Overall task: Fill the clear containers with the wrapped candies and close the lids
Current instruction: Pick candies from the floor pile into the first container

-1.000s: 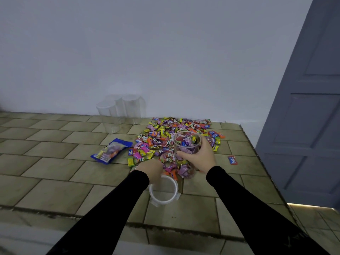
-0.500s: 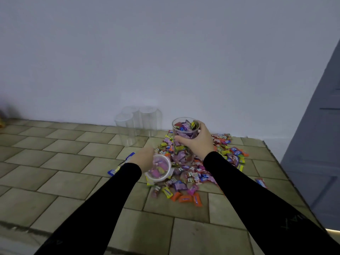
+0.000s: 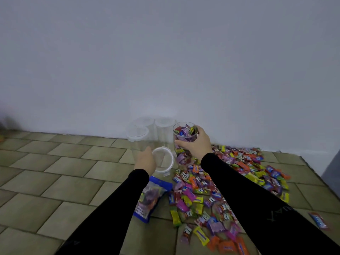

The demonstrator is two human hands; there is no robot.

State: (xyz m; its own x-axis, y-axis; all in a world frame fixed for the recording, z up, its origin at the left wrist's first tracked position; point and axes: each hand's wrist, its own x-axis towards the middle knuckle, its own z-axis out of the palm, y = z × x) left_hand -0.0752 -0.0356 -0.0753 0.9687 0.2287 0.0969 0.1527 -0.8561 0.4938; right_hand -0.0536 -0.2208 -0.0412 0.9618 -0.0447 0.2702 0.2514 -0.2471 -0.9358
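My right hand grips a clear container full of wrapped candies and holds it above the tiled floor, near the white wall. In my left hand is a round white-rimmed lid, held tilted just left of that container. A wide pile of colourful wrapped candies covers the floor under and right of my right arm. Three empty clear containers with lids on stand together by the wall, behind the lid.
A blue candy bag lies on the tiles beside my left forearm. One stray red candy lies at the far right. A grey door edge shows on the right. Bare tiles stretch to the left.
Both hands moved forward and up from the floor. My right hand lifted the filled container toward the wall, and my left hand picked up the lid and carried it beside it.
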